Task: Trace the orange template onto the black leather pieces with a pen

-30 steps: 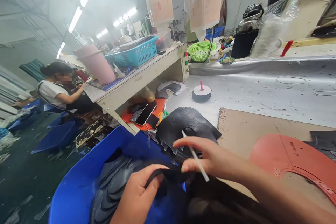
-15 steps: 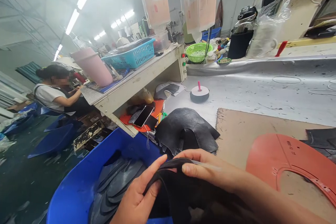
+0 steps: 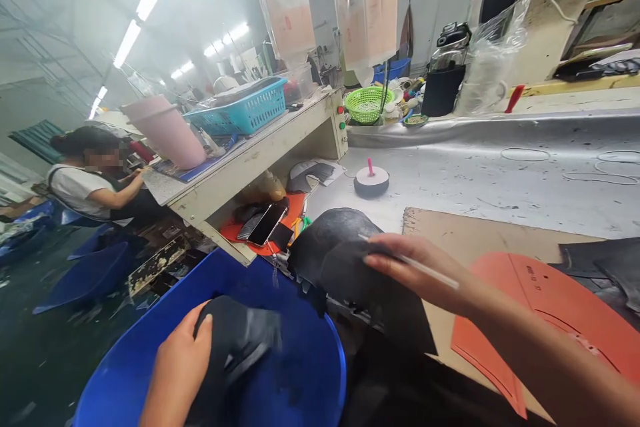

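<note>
My left hand [image 3: 177, 365] is closed on a bundle of black leather pieces [image 3: 235, 341] down inside the blue tub [image 3: 307, 363]. My right hand [image 3: 417, 268] holds a thin white pen [image 3: 417, 264] between its fingers and pinches a black leather piece [image 3: 373, 283] that it lays on the black leather stack [image 3: 320, 237] at the table's near left corner. The right forearm crosses the brown cardboard sheet [image 3: 465, 240].
An orange curved template [image 3: 560, 320] lies on the cardboard. A round tape roll with a pink peg [image 3: 371, 180] sits on the grey table. A shelf holds a phone [image 3: 264, 223], a teal basket [image 3: 240, 110] and a pink bucket [image 3: 167, 130]. A seated person [image 3: 90, 177] works at left.
My hands parted: the left went down into the blue tub with a black bundle, while the right carried one black piece up and over to the stack. The view shifted left.
</note>
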`<act>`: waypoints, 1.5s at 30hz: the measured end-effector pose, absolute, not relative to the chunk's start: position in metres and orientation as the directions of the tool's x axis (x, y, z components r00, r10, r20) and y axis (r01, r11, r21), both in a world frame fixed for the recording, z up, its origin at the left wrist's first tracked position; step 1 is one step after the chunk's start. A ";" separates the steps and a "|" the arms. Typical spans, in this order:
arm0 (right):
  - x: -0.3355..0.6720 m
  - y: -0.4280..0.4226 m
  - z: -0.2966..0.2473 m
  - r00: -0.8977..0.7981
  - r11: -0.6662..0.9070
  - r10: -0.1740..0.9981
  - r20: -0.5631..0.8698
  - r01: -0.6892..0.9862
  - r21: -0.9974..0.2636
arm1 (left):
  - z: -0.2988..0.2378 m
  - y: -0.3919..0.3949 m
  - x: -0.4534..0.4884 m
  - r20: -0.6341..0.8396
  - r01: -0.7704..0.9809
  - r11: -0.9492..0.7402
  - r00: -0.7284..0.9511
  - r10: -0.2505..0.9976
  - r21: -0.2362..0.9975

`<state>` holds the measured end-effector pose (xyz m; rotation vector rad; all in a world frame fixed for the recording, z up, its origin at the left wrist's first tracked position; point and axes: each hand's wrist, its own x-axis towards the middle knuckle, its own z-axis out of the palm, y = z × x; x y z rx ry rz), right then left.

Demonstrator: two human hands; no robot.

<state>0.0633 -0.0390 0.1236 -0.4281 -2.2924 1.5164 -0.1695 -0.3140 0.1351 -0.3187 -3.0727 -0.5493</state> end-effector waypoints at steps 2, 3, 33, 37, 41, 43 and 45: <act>0.071 -0.052 0.135 -0.970 0.441 0.190 0.150 -0.052 -0.896 | 0.135 -0.308 -0.167 0.060 0.197 0.911 -0.980 0.188 0.361; 0.074 -0.061 0.142 -0.987 0.420 0.058 0.150 -0.112 -0.901 | 0.136 -0.304 -0.163 0.051 0.201 0.890 -0.979 0.197 0.409; 0.025 -0.074 0.122 -0.945 0.486 0.230 0.231 -0.094 -0.869 | 0.152 -0.249 -0.086 0.114 0.405 0.375 -0.791 0.601 0.834; 0.016 -0.068 0.123 -0.788 0.516 0.463 0.405 -0.132 -0.846 | 0.123 -0.262 -0.079 0.179 0.342 0.382 -0.898 0.401 0.859; 0.009 -0.071 0.132 -0.758 0.525 0.494 0.425 -0.129 -0.841 | 0.084 -0.257 -0.060 -0.168 0.063 0.334 -0.768 0.618 0.941; 0.008 -0.075 0.134 -0.761 0.522 0.486 0.430 -0.141 -0.841 | 0.073 -0.244 -0.052 -0.148 -0.015 0.202 -0.737 0.660 0.979; 0.008 -0.080 0.134 -0.767 0.520 0.469 0.437 -0.160 -0.839 | 0.071 -0.230 -0.047 -0.098 -0.092 0.046 -0.710 0.697 0.995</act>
